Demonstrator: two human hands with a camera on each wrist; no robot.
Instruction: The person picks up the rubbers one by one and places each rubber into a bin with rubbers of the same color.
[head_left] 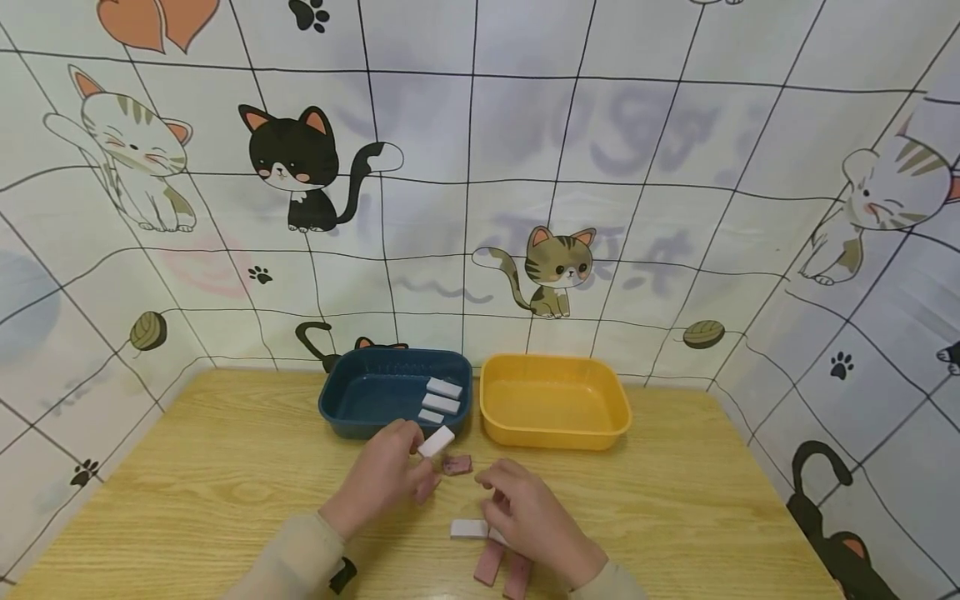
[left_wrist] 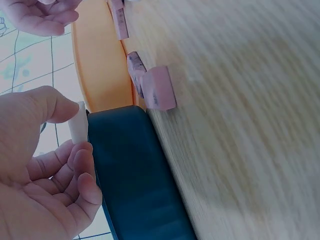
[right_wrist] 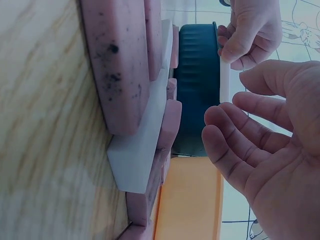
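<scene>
My left hand pinches a white eraser between thumb and fingers, just at the front rim of the blue basket. Inside that basket, several white erasers lie along the right side. My right hand hovers over a small group of erasers, its fingers loosely bent with nothing between them in the right wrist view. Below it are a white eraser and a pink eraser with slanted ends. Dark smudges mark a pink eraser up close. Another pink eraser lies before the baskets.
A yellow basket stands right of the blue one, both against the wall covering printed with cats and grid lines. The wooden table runs beneath everything. A small black object shows by the left sleeve.
</scene>
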